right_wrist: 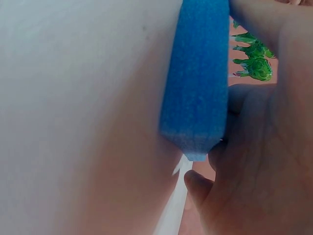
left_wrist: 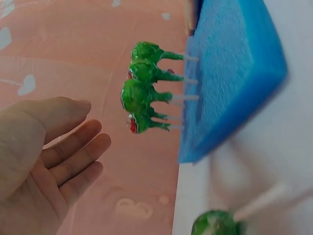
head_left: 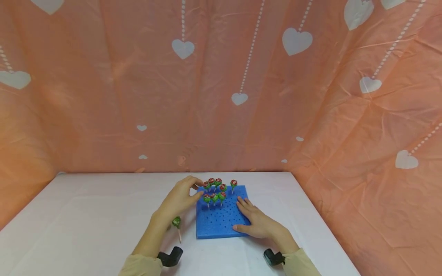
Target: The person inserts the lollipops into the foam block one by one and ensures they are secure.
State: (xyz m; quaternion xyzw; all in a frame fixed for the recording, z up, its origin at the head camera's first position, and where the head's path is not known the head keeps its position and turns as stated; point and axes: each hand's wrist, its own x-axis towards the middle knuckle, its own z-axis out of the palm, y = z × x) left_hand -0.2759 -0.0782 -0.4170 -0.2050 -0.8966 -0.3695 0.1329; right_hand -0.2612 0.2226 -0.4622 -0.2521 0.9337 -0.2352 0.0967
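Several lollipops [head_left: 222, 196] in green wrappers with red tops stand with their sticks in a blue foam board [head_left: 214, 226] dotted with small holes. Beside the board's far left corner is my left hand [head_left: 183, 193], its fingers loosely bent and apart from the lollipops [left_wrist: 138, 95] in the left wrist view, with nothing in its grasp. My right hand [head_left: 257, 221] rests on the board's right side, fingers spread over the top. Seen from the right wrist, the hand lies along the thick foam edge [right_wrist: 195, 83].
A loose lollipop [head_left: 177, 222] lies on the white table [head_left: 103, 222] left of the board, next to my left forearm, with part of another green one behind the arm. A pink sheet with hearts [head_left: 207, 126] hangs behind the table. Black wrist cameras [head_left: 170, 257] sit at both sleeves.
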